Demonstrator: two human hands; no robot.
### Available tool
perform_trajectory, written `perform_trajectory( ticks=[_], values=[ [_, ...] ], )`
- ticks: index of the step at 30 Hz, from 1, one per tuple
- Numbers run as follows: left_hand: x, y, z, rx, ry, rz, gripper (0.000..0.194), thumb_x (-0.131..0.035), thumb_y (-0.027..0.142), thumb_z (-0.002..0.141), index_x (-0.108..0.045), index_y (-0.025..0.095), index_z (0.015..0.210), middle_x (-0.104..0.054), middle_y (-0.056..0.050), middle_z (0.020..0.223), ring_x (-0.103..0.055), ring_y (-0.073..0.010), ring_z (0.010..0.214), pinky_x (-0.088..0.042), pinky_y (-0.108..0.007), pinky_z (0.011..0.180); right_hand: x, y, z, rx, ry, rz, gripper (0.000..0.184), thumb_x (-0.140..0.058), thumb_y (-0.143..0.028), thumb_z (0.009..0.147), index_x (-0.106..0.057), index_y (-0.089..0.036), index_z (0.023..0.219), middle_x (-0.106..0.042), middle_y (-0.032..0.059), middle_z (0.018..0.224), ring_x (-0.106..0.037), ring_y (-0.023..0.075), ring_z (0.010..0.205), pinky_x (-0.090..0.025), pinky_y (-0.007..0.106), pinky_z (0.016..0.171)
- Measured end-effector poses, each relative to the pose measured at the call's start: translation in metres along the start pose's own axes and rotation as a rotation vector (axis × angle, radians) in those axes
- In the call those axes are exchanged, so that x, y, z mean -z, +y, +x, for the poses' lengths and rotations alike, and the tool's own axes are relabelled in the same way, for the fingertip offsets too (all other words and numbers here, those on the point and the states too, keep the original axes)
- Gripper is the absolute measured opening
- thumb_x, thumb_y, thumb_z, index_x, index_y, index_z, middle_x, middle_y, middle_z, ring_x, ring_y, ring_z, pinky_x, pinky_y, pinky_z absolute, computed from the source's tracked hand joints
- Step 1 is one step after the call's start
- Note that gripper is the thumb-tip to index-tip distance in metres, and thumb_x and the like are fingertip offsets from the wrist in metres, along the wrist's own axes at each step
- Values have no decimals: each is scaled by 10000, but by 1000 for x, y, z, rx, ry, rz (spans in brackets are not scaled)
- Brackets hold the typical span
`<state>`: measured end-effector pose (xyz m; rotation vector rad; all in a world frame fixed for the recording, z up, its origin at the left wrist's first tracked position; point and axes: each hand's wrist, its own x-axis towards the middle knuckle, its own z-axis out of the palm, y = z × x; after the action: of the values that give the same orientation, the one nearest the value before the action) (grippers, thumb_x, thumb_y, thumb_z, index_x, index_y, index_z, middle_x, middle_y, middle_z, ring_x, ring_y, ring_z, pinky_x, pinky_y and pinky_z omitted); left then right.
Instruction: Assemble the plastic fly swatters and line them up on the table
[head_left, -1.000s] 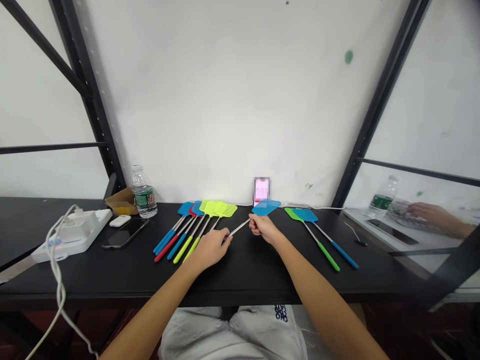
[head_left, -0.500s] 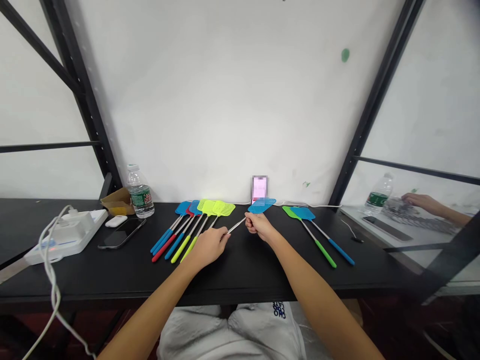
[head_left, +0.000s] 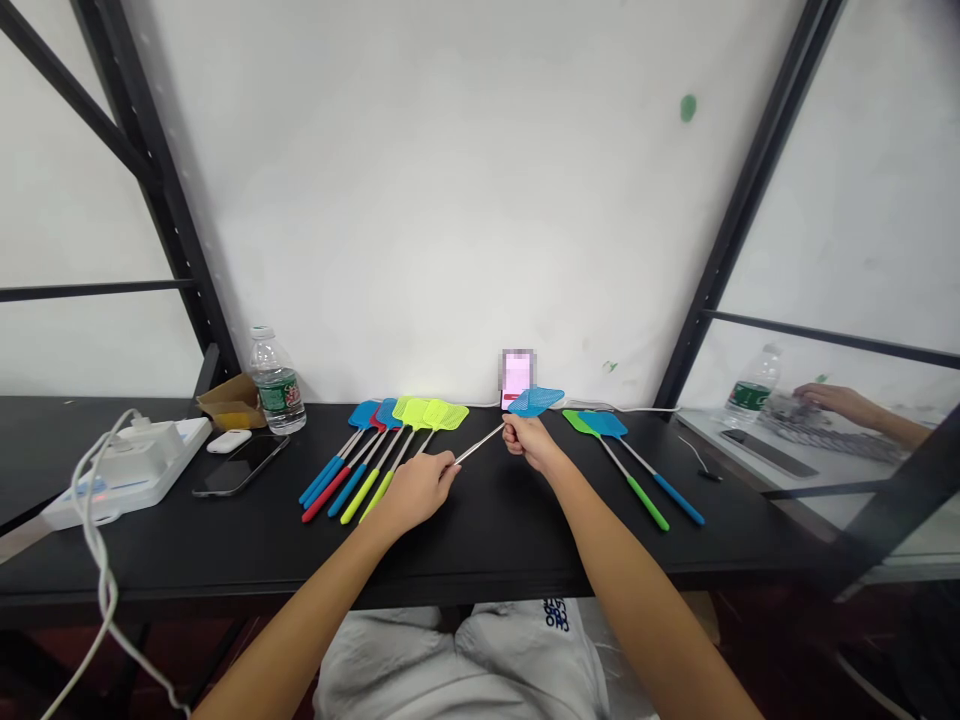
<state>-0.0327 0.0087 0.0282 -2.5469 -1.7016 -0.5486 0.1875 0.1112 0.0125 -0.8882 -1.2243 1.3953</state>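
Observation:
Both hands hold one fly swatter with a blue mesh head (head_left: 536, 402), its metal rod slanting up to the right above the table. My left hand (head_left: 420, 490) is closed around the handle end, which it hides. My right hand (head_left: 527, 440) grips the rod just below the blue head. To the left lie several fly swatters side by side, among them a yellow swatter (head_left: 446, 415) and a red-handled swatter (head_left: 326, 497). On the right rest a green swatter (head_left: 649, 503) and a blue swatter (head_left: 679, 499).
A lit phone (head_left: 517, 372) stands against the wall behind the blue head. Left on the black table (head_left: 480, 560) are a water bottle (head_left: 279, 385), a dark phone (head_left: 240, 466), a white case (head_left: 229, 441), a cardboard box (head_left: 232, 402) and a power strip (head_left: 142, 465). A glass partition rises at right.
My right hand has slid along the rod, up and to the right, away from my left hand. More rod shows between them, and the blue head sits farther right.

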Motion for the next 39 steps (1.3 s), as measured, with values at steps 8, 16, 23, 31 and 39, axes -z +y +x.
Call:
perform_trajectory(
  ticks=[8, 16, 23, 31, 39],
  values=[
    [-2, -1, 0, -19, -3, -7, 340, -324, 425, 972, -556, 221, 829, -644, -43, 783, -613, -202, 765, -339, -265, 623, 4, 1, 0, -1, 36, -9, 294, -616, -307, 744, -401, -191, 581, -408, -46, 467, -298, 41, 359, -168, 181, 360],
    [-5, -3, 0, 26, -27, 19, 244, -397, 400, 944, -563, 222, 933, -667, -66, 895, -630, -236, 895, -396, -283, 693, 11, -4, 2, 54, 191, 19, 309, -592, -279, 739, -348, -212, 561, -377, -51, 428, -278, 47, 340, -150, 193, 341],
    [-4, -4, -1, -15, -19, 33, 282, -341, 405, 961, -550, 226, 901, -656, -70, 861, -626, -249, 860, -385, -290, 674, 18, -9, 1, 96, 291, 53, 315, -544, -285, 770, -327, -218, 552, -365, -45, 422, -272, 55, 327, -168, 209, 334],
    [-2, -5, 0, 20, 34, 18, 258, -343, 391, 971, -540, 232, 926, -662, -58, 861, -629, -225, 822, -365, -277, 664, 28, -11, 5, 110, 633, -11, 325, -452, -440, 836, -366, -227, 607, -421, -17, 478, -319, 85, 344, -217, 231, 327],
    [1, -5, 0, 65, 99, -23, 162, -425, 342, 945, -555, 245, 949, -672, -31, 907, -622, -209, 849, -349, -261, 633, 63, -12, 7, 201, 1018, -292, 177, -440, -363, 803, -495, -202, 850, -616, 92, 737, -609, 270, 758, -472, 339, 589]
  ],
)
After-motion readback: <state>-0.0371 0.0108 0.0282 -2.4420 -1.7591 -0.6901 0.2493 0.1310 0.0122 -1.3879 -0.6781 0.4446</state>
